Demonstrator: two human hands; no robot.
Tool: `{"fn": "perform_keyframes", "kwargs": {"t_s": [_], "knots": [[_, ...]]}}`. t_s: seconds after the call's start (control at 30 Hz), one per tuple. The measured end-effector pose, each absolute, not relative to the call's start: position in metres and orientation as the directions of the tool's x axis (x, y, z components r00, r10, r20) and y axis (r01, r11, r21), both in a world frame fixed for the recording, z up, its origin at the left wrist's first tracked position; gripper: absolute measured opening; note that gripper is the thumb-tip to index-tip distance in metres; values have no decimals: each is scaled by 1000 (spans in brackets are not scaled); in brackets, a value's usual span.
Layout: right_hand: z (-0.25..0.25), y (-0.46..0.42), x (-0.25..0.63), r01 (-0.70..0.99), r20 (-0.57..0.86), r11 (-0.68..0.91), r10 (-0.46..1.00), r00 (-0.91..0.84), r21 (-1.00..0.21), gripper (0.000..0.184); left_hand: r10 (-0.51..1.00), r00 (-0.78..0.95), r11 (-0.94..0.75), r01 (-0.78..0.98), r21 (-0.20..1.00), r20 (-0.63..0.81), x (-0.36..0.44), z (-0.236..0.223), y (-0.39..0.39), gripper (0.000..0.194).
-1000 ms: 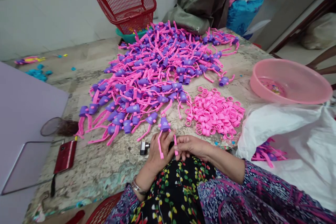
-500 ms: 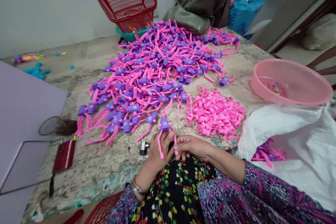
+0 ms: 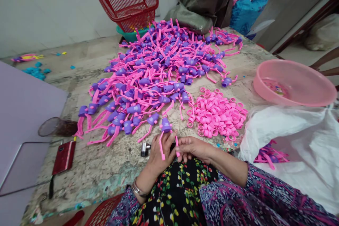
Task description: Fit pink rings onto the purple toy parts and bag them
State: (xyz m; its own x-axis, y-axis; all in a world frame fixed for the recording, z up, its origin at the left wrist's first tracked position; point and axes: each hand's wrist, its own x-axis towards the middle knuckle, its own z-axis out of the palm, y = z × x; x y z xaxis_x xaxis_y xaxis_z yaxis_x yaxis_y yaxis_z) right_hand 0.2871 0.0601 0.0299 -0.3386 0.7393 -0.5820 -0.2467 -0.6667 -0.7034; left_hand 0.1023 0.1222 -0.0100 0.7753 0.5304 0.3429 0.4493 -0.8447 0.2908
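Observation:
A purple cup-shaped toy body (image 3: 166,125) with a pink loop on top and two long pink arms stands upright at the table's front edge. My left hand (image 3: 159,151) is closed around its lower end, one pink arm lying across the back of this hand; the fingertips are partly hidden. With thumb and fingers, my right hand (image 3: 193,148) pinches the other pink arm (image 3: 177,147) near its tip. A big pile of similar toy bodies (image 3: 156,63) spreads beyond my hands. Pink rings (image 3: 218,113) lie heaped to the right.
A short metal cylinder tool (image 3: 144,149) lies beside my left hand. Left are a red phone-like device (image 3: 63,158) and a mesh cup (image 3: 57,127). A pink basin (image 3: 293,83) and a white sack (image 3: 296,127) stand right; a red basket (image 3: 125,0) is behind the pile.
Both hands hold nearly the same pose on the toy body. The view has shifted very slightly; nothing else visibly moved.

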Motion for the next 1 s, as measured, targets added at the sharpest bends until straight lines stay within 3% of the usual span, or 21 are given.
{"fn": "perform_keyframes", "kwargs": {"t_s": [1.0], "knots": [[28, 60, 288, -258, -573, -662, 744, -345, -704, 47, 535, 764, -844, 476, 246, 361, 102, -10, 120, 58]]}}
